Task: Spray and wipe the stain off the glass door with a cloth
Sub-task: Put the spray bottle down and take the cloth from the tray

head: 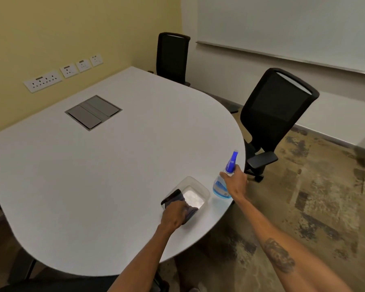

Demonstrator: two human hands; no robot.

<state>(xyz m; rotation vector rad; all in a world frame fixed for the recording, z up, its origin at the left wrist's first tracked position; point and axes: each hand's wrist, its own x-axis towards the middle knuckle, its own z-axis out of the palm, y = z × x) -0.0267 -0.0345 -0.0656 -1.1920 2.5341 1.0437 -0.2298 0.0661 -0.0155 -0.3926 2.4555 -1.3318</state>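
A clear spray bottle (219, 187) with blue liquid and a blue trigger head stands near the right edge of the white table (114, 165). My right hand (236, 182) is wrapped around its neck. Left of it sits a clear plastic container (198, 191). A dark cloth (174, 197) lies over the container's near left rim and inside it, and my left hand (174, 214) grips the cloth there. No glass door is in view.
Two black mesh office chairs stand past the table, one at the far end (172, 57) and one at the right (276, 114). A grey cable hatch (93, 112) is set into the tabletop. A whiteboard (293, 28) hangs on the right wall above patterned carpet.
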